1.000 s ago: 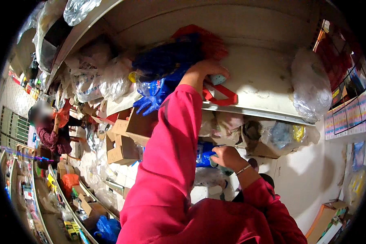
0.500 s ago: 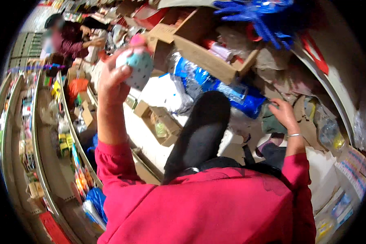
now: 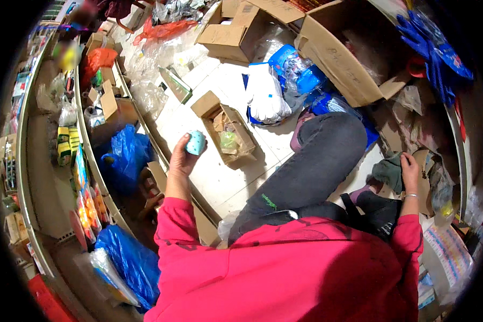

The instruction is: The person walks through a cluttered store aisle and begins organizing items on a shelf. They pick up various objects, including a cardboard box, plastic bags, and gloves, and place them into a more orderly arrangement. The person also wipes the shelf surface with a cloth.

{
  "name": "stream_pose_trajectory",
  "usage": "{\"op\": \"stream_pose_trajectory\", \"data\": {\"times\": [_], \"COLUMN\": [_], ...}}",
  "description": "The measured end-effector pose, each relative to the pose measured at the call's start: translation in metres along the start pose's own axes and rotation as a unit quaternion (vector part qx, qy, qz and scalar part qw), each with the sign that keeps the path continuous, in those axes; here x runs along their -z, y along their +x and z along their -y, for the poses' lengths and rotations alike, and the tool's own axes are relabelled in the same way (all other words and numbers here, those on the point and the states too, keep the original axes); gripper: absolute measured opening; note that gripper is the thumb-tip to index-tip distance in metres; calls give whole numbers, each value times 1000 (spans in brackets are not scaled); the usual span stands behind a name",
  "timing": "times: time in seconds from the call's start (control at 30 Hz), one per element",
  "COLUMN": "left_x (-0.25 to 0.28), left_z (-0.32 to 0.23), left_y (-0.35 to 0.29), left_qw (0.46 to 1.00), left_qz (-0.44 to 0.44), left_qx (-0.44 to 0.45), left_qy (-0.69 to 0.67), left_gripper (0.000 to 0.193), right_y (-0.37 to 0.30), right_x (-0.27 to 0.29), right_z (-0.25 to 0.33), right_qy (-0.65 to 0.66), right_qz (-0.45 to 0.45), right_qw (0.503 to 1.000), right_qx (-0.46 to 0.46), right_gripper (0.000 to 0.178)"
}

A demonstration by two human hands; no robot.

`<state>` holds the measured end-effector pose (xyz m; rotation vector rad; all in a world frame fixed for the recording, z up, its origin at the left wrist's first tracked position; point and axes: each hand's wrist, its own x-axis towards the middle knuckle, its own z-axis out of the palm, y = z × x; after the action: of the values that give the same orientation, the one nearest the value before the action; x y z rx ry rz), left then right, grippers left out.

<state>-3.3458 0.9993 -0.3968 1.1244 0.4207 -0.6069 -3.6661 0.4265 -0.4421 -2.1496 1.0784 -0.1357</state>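
A rounded, light-blue object with dark dots [image 3: 196,143] sits in my left hand [image 3: 181,159], its kind unclear. My left fingers are wrapped round its side, above the pale tiled floor [image 3: 220,188]. At the right, my right hand [image 3: 410,170] has its fingers closed on the edge of a dark green cloth [image 3: 389,170], beside my foot. Between my left hand and my bent knee stands a small open carton [image 3: 240,126] with crumpled brown paper and something pale green inside.
White gloves [image 3: 266,96] lie in a stack beyond my knee, near blue packages [image 3: 298,67]. Large open cardboard boxes [image 3: 338,64] stand at the back. Blue gloves [image 3: 434,51] hang at the far right. Stocked shelves [image 3: 24,161] run along the left, with blue bags [image 3: 127,260].
My left hand has come down and nearer with the dotted object. My view has turned, and my right hand now pinches the green cloth it was close to before.
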Motion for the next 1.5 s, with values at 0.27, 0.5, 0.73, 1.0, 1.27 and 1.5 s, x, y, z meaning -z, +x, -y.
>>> {"op": "stream_pose_trajectory", "data": {"times": [0.27, 0.5, 0.73, 1.0, 1.27, 1.5], "left_x": [32, 67, 92, 94, 117, 144], "left_z": [29, 67, 88, 91, 112, 150], "left_y": [46, 110, 129, 131, 111, 113], "left_qw": [978, 965, 997, 961, 918, 934], "left_qz": [36, 32, 45, -200, -180, -219], "left_qx": [31, -14, 57, 136, 135, 175], "left_qy": [203, 261, 22, 134, 327, 221], "left_gripper": [49, 55, 45, 50, 29, 26], "right_y": [-21, -28, -36, -37, -49, -62], "right_x": [-13, -25, -30, -23, -25, -17], "right_z": [38, 74, 88, 77, 95, 77], "right_qy": [-41, -76, -58, -77, -101, -91], "right_qz": [7, 29, 36, 33, 17, -7], "right_qw": [999, 997, 998, 996, 995, 996], "right_qx": [-3, 4, 9, 14, 9, 7], "right_gripper": [28, 27, 26, 26, 26, 26]}}
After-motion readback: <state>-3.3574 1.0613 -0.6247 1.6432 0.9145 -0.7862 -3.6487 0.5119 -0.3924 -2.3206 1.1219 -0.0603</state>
